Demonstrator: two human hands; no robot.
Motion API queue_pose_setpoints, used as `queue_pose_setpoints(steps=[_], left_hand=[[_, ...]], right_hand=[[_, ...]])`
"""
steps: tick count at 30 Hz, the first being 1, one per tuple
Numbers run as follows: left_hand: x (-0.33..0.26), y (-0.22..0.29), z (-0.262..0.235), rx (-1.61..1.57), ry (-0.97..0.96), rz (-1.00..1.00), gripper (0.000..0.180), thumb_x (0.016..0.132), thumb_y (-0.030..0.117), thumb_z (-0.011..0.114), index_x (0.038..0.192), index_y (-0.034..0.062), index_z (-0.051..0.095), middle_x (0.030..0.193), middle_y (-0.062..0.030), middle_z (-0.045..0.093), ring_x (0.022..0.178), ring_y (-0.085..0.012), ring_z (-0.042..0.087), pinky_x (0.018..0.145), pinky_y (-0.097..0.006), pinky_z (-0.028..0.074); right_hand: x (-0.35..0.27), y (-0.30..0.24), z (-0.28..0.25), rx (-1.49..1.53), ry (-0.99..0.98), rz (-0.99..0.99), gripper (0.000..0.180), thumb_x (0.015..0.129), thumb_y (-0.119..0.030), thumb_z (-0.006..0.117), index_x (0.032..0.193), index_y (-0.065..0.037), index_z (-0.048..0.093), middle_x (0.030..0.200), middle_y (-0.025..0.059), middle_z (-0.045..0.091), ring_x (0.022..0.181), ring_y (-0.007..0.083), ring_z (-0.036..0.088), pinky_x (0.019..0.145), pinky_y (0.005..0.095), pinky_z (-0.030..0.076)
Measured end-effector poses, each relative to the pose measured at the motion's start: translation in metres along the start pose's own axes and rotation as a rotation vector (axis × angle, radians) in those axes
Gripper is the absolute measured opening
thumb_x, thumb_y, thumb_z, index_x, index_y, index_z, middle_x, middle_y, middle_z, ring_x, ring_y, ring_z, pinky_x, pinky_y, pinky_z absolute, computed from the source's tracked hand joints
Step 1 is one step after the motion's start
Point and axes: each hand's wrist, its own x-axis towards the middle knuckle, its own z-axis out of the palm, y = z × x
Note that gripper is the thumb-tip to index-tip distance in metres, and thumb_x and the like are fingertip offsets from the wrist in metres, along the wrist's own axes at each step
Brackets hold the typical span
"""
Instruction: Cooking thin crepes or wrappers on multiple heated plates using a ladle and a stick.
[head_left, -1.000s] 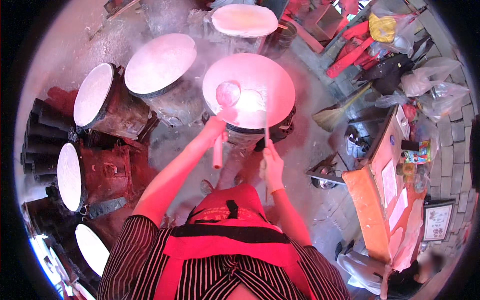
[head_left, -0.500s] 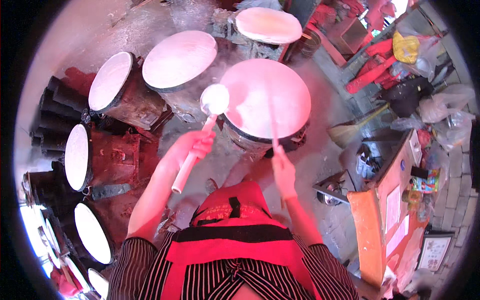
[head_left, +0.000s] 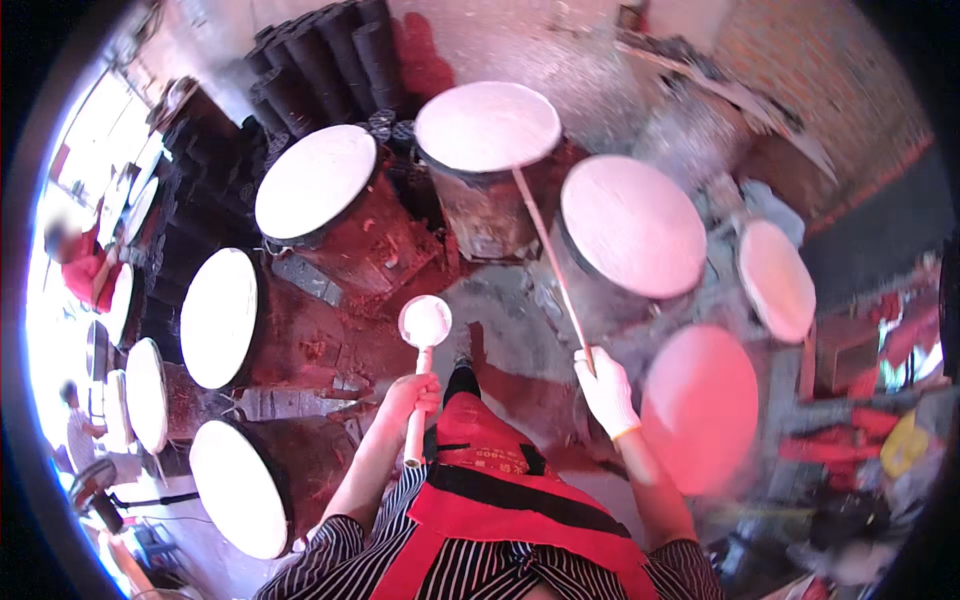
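Observation:
My left hand point(head_left: 412, 397) is closed around the handle of a ladle point(head_left: 425, 322). Its round bowl, coated white inside, hangs in front of me, apart from the griddles. My right hand point(head_left: 606, 394), in a white glove, grips a long thin stick point(head_left: 551, 255) pointing forward and left. The stick's tip overlaps the near rim of a round griddle point(head_left: 487, 125) with a white surface; whether it touches cannot be told. Nearest my right wrist is a large pinkish round griddle point(head_left: 700, 410). Another white-topped griddle point(head_left: 633, 225) stands just beyond the stick.
More round griddles stand on dark drum stoves at the left, including one white-topped griddle point(head_left: 317, 181). Dark cylinders point(head_left: 330, 55) are stacked behind them. A person in red point(head_left: 88, 270) is at the far left. A small fan point(head_left: 95, 485) stands lower left.
My view has turned left, so the griddle formerly in front is now at my right. The stick has left that griddle and reaches another's rim. Both hands keep their holds.

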Motion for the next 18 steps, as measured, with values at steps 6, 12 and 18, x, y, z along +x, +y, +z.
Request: queue_pose_setpoints(steps=[6, 12, 18], left_hand=[[0.032, 0.144, -0.003, 0.087, 0.030, 0.316, 0.012, 0.095, 0.009, 0.055, 0.088, 0.0063, 0.047, 0.069, 0.0009, 0.045, 0.047, -0.0046, 0.037, 0.038, -0.019, 0.028], [0.026, 0.249, 0.025, 0.029, 0.158, 0.435, 0.012, 0.096, 0.009, 0.053, 0.107, 0.0063, 0.049, 0.074, 0.0010, 0.045, 0.049, -0.0029, 0.035, 0.038, -0.017, 0.026], [0.031, 0.300, 0.034, -0.076, 0.022, 0.407, 0.020, 0.096, 0.009, 0.052, 0.115, 0.0040, 0.049, 0.073, 0.0002, 0.045, 0.049, -0.0038, 0.035, 0.037, -0.018, 0.026]], right_hand=[[0.236, -0.106, 0.085, -0.337, -0.138, -0.205, 0.030, 0.094, -0.035, 0.053, 0.096, -0.006, 0.059, 0.088, 0.0220, 0.066, 0.087, 0.0426, 0.064, 0.074, 0.0536, 0.048], [0.393, -0.167, 0.153, -0.390, -0.121, -0.297, 0.029, 0.091, -0.033, 0.056, 0.100, -0.006, 0.063, 0.092, 0.0203, 0.067, 0.087, 0.0402, 0.065, 0.075, 0.0519, 0.048], [0.502, -0.158, 0.117, -0.532, 0.005, -0.208, 0.037, 0.090, -0.040, 0.056, 0.092, -0.005, 0.067, 0.088, 0.0239, 0.067, 0.087, 0.0440, 0.065, 0.076, 0.0532, 0.049]])
